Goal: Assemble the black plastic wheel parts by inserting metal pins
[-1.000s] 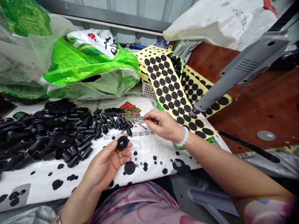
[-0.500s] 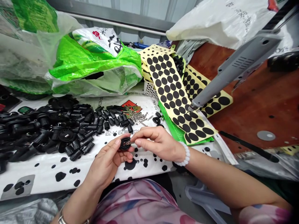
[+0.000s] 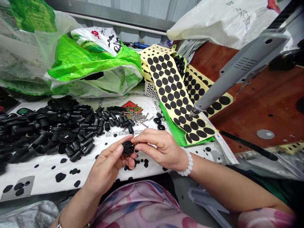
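Note:
My left hand [image 3: 108, 167] grips a small round black plastic part [image 3: 128, 147] between thumb and fingers, just above the white spotted sheet [image 3: 47, 171]. My right hand [image 3: 158, 147] meets it from the right, fingertips pinched together at the part's rim; whatever they pinch is too small to make out. Behind both hands lies a small heap of shiny metal pieces [image 3: 139, 117]. A big pile of black plastic parts [image 3: 54, 129] spreads to the left. Two black rings [image 3: 159, 123] lie near the metal pieces.
Yellow sheets of black round stickers [image 3: 177, 98] drape over a green tray [image 3: 177, 133] and white basket [image 3: 150, 90]. A grey tool arm [image 3: 237, 71] slants down from the right over a red-brown table [image 3: 273, 104]. Green and clear plastic bags [image 3: 78, 63] fill the back left.
My right hand left the heap of metal pieces and came back to the black part in my left hand; its fingertips now press at the part's rim.

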`<state>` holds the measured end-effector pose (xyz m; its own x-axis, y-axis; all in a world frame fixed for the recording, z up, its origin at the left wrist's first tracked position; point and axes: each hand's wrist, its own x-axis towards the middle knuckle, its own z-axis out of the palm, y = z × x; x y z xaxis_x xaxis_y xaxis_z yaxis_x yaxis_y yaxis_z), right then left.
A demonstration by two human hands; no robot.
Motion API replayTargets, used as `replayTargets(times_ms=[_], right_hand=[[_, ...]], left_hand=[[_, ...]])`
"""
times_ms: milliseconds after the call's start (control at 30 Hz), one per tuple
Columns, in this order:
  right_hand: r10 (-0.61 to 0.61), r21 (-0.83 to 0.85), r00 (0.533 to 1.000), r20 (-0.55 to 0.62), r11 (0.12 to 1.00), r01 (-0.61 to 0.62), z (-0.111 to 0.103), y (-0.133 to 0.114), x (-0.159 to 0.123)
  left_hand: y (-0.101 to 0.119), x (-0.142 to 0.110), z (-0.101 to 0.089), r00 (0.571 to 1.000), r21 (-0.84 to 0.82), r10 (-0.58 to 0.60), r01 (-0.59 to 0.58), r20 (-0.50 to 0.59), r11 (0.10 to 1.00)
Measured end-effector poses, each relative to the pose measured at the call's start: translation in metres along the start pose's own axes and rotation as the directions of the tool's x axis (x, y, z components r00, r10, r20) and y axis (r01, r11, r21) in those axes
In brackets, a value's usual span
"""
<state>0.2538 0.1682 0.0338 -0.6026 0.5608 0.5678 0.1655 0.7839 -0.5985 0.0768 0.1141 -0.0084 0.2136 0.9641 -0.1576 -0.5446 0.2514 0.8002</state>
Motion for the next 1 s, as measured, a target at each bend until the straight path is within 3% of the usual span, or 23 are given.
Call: replayTargets(times_ms=[100, 200, 333, 467, 667, 833, 1000], right_hand=[[-0.108, -0.079, 0.994, -0.001, 0.991, 0.108, -0.006, -0.007, -0.001], [-0.176, -0.126, 0.984, -0.024, 0.977, 0.171, -0.013, -0.016, -0.002], [-0.036, -0.001, 0.986, -0.163, 0.999, 0.036, -0.011, -0.016, -0.005], [0.022, 0.047, 0.992, -0.128, 0.999, -0.016, -0.004, -0.006, -0.007], [0.023, 0.06, 0.99, -0.136, 0.998, -0.015, -0.004, -0.002, -0.009], [0.041, 0.049, 0.988, -0.148, 0.998, -0.034, -0.006, 0.0, -0.011], [-0.06, -0.094, 0.996, -0.061, 0.994, 0.054, -0.005, 0.004, -0.014]], left_hand=[[0.004, -0.002, 0.002, 0.998, -0.096, -0.03, 0.035, 0.056, 0.995], [0.007, -0.002, 0.002, 0.999, -0.123, -0.03, 0.033, 0.029, 0.992], [0.005, -0.001, 0.001, 0.994, 0.17, 0.08, -0.067, -0.072, 0.983], [0.003, -0.004, 0.002, 0.975, 0.462, 0.21, -0.152, -0.075, 0.874], [0.001, -0.006, 0.006, 0.962, 0.557, 0.265, -0.187, -0.062, 0.809], [-0.003, -0.004, 0.007, 0.913, 0.644, 0.393, -0.233, -0.114, 0.728], [-0.002, -0.003, 0.007, 0.909, 0.69, 0.402, -0.22, -0.112, 0.69]])
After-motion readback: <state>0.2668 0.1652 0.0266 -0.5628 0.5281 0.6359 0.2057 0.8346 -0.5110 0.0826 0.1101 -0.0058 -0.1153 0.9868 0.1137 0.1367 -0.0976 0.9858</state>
